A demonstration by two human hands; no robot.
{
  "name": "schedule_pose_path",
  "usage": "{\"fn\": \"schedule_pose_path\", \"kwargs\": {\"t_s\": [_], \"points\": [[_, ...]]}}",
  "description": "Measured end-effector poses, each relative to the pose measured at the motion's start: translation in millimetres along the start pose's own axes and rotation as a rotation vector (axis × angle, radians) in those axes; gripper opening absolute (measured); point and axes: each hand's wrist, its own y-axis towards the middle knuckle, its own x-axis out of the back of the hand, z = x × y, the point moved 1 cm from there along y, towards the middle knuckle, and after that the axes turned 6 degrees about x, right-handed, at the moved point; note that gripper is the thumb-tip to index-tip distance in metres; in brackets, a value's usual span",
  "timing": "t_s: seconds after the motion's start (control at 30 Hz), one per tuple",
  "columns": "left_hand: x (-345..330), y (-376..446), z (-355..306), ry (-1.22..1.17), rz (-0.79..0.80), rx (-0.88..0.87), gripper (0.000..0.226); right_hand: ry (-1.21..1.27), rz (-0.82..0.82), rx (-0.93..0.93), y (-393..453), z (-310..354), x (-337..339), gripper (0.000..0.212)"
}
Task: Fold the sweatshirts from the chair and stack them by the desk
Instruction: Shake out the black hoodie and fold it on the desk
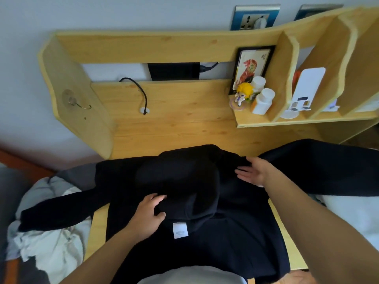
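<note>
A black hooded sweatshirt point(225, 238) lies spread over the wooden desk point(184, 119), hood toward the back, a white label showing near its neck. Its left sleeve hangs off the desk's left edge and its right sleeve stretches out to the right. My left hand point(149, 214) grips the lower edge of the hood, thumb and fingers curled round the fabric. My right hand point(254, 171) lies flat with straight fingers on the right shoulder of the sweatshirt. A pale grey and white garment point(51, 242) is heaped at the left, below the black sleeve.
At the back right a shelf unit point(287, 117) holds a framed tiger picture point(251, 67), a small yellow-haired figurine point(244, 93), two white bottles point(263, 101) and a white stand. A black cable point(141, 93) hangs over the desk's back. A white surface point(352, 214) lies at the right.
</note>
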Motion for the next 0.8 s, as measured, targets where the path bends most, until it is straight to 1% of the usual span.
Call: {"fn": "schedule_pose_path", "kwargs": {"t_s": [0.03, 0.1, 0.13, 0.17, 0.2, 0.23, 0.27, 0.3, 0.33, 0.4, 0.43, 0.47, 0.5, 0.53, 0.57, 0.6, 0.63, 0.67, 0.7, 0.73, 0.77, 0.8], "points": [[-2.4, -1.3, -4.7, -0.025, -0.004, -0.032, 0.049, 0.074, 0.004, 0.027, 3.7, 9.7, -4.6, 0.046], [-5.5, -4.4, -17.4, -0.077, -0.071, -0.108, 0.037, 0.415, 0.018, 0.154, 12.1, 29.8, -10.0, 0.047], [-6.8, -5.7, -23.8, -0.137, -0.091, -0.134, 0.035, 0.531, 0.052, 0.216, 13.9, 36.1, -12.4, 0.049], [-7.6, -7.1, -30.0, -0.216, -0.091, -0.159, 0.036, 0.528, 0.087, 0.254, 13.5, 36.8, -14.6, 0.054], [-7.6, -9.5, -35.3, -0.296, -0.072, -0.181, 0.039, 0.401, 0.104, 0.273, 11.0, 32.8, -17.4, 0.06], [-6.5, -12.2, -39.2, -0.354, -0.056, -0.201, 0.042, 0.17, 0.107, 0.279, 8.0, 24.1, -21.5, 0.064], [-4.4, -14.4, -40.4, -0.375, -0.075, -0.223, 0.045, -0.09, 0.11, 0.291, 7.0, 12.9, -26.3, 0.064], [-0.4, -15.5, -37.5, -0.366, -0.136, -0.239, 0.046, -0.319, 0.112, 0.31, 5.8, 3.0, -32.8, 0.062], [5.2, -16.3, -30.8, -0.338, -0.233, -0.245, 0.046, -0.478, 0.099, 0.321, 6.2, -4.7, -39.0, 0.057], [23.4, -12.1, -6.3, -0.246, -0.474, -0.187, 0.043, -0.691, 0.055, 0.317, 13.1, -16.2, -50.5, 0.046], [36.7, -5.8, 7.5, -0.181, -0.569, -0.135, 0.04, -0.782, 0.047, 0.301, 17.2, -19.2, -56.8, 0.043], [50.9, 5.1, 21.8, -0.103, -0.604, -0.074, 0.037, -0.871, 0.038, 0.282, 22.5, -20.8, -63.6, 0.04], [62.6, 20.2, 37.2, -0.011, -0.556, -0.001, 0.032, -0.97, 0.026, 0.274, 32.0, -23.2, -68.8, 0.037], [71.5, 36.5, 51.7, 0.101, -0.459, 0.051, 0.027, -1.071, 0.007, 0.267, 39.3, -25.5, -75.0, 0.036], [77.7, 52.4, 61.8, 0.232, -0.356, 0.052, 0.027, -1.158, -0.018, 0.273, 48.6, -27.4, -81.5, 0.035], [81.4, 67.6, 68.7, 0.358, -0.265, 0.017, 0.032, -1.214, -0.053, 0.294, 51.2, -27.6, -89.5, 0.035], [84.2, 82.1, 72.4, 0.463, -0.209, -0.025, 0.04, -1.196, -0.082, 0.329, 53.7, -28.1, -95.8, 0.036], [86.8, 95.6, 72.2, 0.534, -0.194, -0.065, 0.047, -1.094, -0.113, 0.376, 56.1, -28.3, -99.8, 0.039], [90.6, 108.0, 69.1, 0.551, -0.211, -0.083, 0.054, -0.949, -0.142, 0.428, 57.6, -28.1, -102.7, 0.043], [94.6, 119.4, 65.3, 0.481, -0.256, -0.08, 0.061, -0.782, -0.168, 0.46, 57.2, -26.5, -103.9, 0.048], [100.6, 128.7, 59.2, 0.308, -0.296, -0.025, 0.067, -0.615, -0.187, 0.467, 56.1, -25.1, -104.2, 0.053], [107.5, 136.5, 51.0, 0.06, -0.304, 0.06, 0.069, -0.483, -0.209, 0.454, 58.7, -22.7, -104.7, 0.058]]}}
